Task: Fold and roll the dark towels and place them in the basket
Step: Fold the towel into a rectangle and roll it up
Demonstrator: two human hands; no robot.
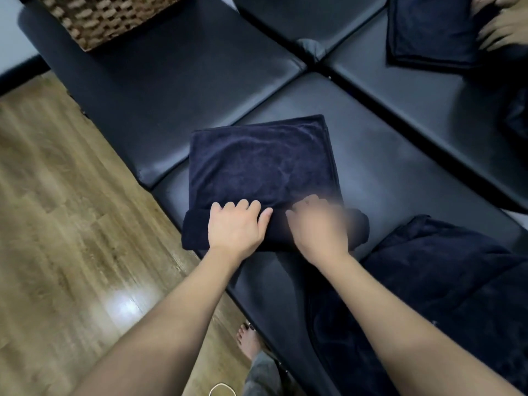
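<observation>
Left hand [235,225] pressed flat-ish on top of the rolled end of the folded dark navy terry towel [263,164], fingers curled over the roll and pinning it, not really pinching anything. Right hand [318,227] same deal just beside it, but motion-blurred, so can't tell exactly how far the fingers are wrapped. Roll only just started at the near edge of the towel, most of it flat and stretching away across the black leather bench cushion [385,172], close to that cushion's left edge by the wooden plank floor [57,224]. More crumpled dark towels [445,281] heaped on the near right part of the same cushion, another folded dark towel [428,30] at the far right corner under somebody else's hand [503,27]. Brown woven wicker basket [108,15] way off at the far left corner, well apart from the roll. Probably the main risk: both hands bunched toward the middle, so the left end of the roll could go loose and cone out. Slick leather underneath might also let the whole thing slide toward the floor edge instead of rolling.
</observation>
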